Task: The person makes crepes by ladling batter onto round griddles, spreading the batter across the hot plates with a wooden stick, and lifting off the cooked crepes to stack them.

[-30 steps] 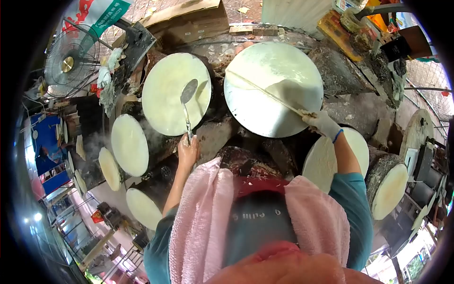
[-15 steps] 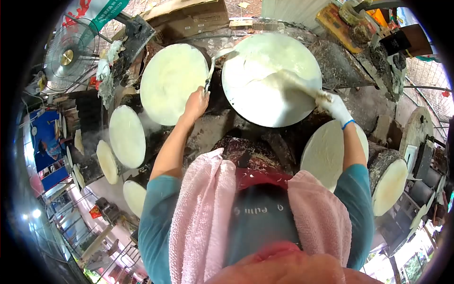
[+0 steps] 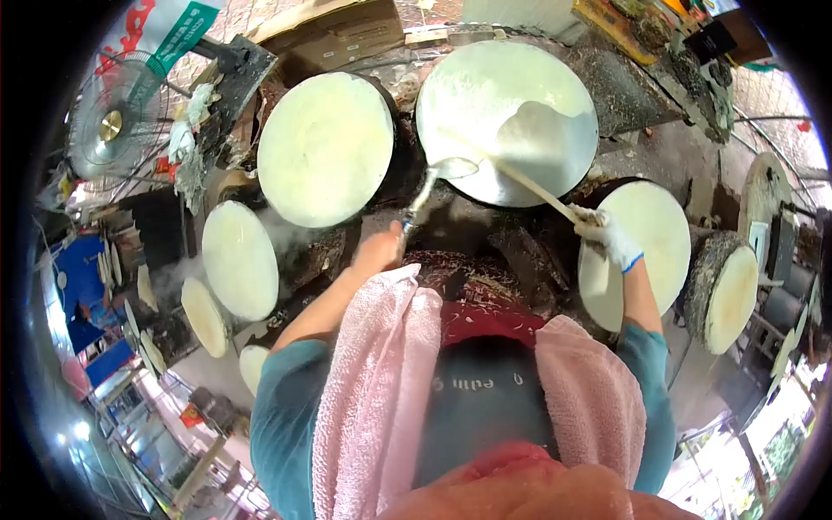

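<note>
My bare left hand [image 3: 379,251] is closed around the handle of a ladle [image 3: 419,204], whose round bowl hangs at the near edge of the large middle griddle [image 3: 555,160]. In a white glove with a blue cuff, my right hand [image 3: 612,240] grips the long pale handle of a brush-like tool [image 3: 539,189]. That tool slants up-left over the same griddle, its blurred pale head hard to make out. White batter coats part of this griddle, while shiny metal shows on the near side. Below the glove lies the right-hand griddle [image 3: 650,260], covered in a pale layer.
Left of the middle stands another griddle with a pale round sheet [image 3: 325,147]. Smaller coated rounds [image 3: 240,260] continue down the left, with steam nearby. A coated drum [image 3: 730,299] stands at far right. A fan [image 3: 110,126] and a cardboard box [image 3: 338,39] are behind.
The ladle has swung from the far left of the middle griddle to its near edge. My right hand has come down and nearer, drawing the brush-like tool back. More bare metal shows.
</note>
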{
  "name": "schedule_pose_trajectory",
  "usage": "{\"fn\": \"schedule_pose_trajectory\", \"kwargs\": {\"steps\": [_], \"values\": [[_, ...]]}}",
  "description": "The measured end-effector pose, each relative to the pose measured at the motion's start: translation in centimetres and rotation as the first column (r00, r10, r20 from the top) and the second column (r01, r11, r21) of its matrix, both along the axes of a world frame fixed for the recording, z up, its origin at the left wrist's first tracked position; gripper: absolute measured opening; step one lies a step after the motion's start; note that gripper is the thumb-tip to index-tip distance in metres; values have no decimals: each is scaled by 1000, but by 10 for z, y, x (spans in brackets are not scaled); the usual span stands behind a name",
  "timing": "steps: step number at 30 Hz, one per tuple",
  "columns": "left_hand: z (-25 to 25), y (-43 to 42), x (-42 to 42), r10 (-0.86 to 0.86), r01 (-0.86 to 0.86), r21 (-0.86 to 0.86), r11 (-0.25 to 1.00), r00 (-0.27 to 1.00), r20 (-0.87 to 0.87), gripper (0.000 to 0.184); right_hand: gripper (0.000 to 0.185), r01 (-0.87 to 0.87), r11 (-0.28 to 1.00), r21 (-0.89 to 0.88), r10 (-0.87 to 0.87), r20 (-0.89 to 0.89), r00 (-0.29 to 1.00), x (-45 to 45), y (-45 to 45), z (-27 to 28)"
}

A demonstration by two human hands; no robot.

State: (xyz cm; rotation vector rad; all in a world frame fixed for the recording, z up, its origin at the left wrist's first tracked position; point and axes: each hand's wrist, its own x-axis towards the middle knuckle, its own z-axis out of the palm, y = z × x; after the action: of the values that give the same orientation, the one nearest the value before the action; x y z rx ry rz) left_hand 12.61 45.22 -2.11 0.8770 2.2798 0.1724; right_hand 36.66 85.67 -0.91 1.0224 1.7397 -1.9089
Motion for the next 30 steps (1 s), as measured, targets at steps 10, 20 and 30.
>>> {"fn": "schedule_pose_trajectory", "kwargs": {"steps": [10, 20, 30], "values": [[61, -23, -84, 132, -354, 738, 575, 930, 343, 12, 36, 534, 815, -226, -561, -71, 825, -177, -259, -15], [73, -105, -109, 308, -674, 537, 508, 724, 617, 13, 38, 733, 588, 343, -780, 0, 626, -137, -252, -48], [83, -81, -52, 368, -651, 572, 499, 756, 541, 18, 40, 116, 533, 838, -414, 138, 900, -71, -202, -52]]}}
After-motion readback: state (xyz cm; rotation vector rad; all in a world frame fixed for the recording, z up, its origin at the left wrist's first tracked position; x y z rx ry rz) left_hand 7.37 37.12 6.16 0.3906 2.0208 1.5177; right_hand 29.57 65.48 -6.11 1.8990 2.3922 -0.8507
